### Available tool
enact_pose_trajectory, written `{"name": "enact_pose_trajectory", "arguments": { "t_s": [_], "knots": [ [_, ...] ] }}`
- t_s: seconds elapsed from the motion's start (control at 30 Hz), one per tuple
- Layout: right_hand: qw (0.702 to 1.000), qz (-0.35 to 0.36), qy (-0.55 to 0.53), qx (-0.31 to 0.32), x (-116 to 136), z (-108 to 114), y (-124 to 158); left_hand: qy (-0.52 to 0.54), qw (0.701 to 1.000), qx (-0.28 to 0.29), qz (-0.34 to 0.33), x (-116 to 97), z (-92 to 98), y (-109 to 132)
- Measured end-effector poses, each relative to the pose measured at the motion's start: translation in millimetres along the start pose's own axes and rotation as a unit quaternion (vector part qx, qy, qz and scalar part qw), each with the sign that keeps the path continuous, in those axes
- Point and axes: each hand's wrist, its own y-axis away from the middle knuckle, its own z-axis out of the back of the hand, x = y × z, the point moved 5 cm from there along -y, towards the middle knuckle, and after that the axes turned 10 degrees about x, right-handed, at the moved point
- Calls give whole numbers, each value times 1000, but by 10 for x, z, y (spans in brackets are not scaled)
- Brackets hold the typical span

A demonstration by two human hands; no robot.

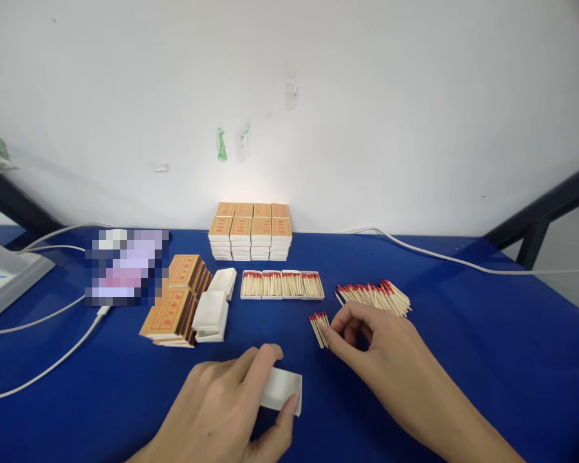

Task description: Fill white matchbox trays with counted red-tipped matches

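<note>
My left hand (pixel 231 405) grips a white matchbox tray (pixel 282 389) between thumb and fingers, its hollow side facing up with no matches showing inside. My right hand (pixel 374 347) has thumb and forefinger curled together at the edge of a small bunch of red-tipped matches (pixel 319 329). Just behind that hand lies a larger heap of matches (pixel 379 296), partly covered by its fingers. Beyond the two hands, several white trays filled with matches (pixel 282 285) stand side by side in a row, heads toward the wall.
Orange-topped matchboxes (pixel 249 231) are stacked in a block near the white wall (pixel 367 128). To the left are piled matchbox sleeves (pixel 171 308) and several white trays (pixel 211 315). A blurred phone-like object (pixel 130 263), cables (pixel 72 354) and a power strip (pixel 4 276) occupy the far left.
</note>
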Motion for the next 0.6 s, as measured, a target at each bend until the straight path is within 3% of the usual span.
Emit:
{"name": "enact_pose_trajectory", "arguments": {
  "t_s": [0.47, 0.6],
  "knots": [
    [999, 30, 36, -21, 51, -47, -13, 0, 1000, 10, 1, 5, 12, -3],
    [999, 38, 28, -24, 28, -28, -7, 0, 1000, -14, 11, 21, 64, -8]
  ]
}}
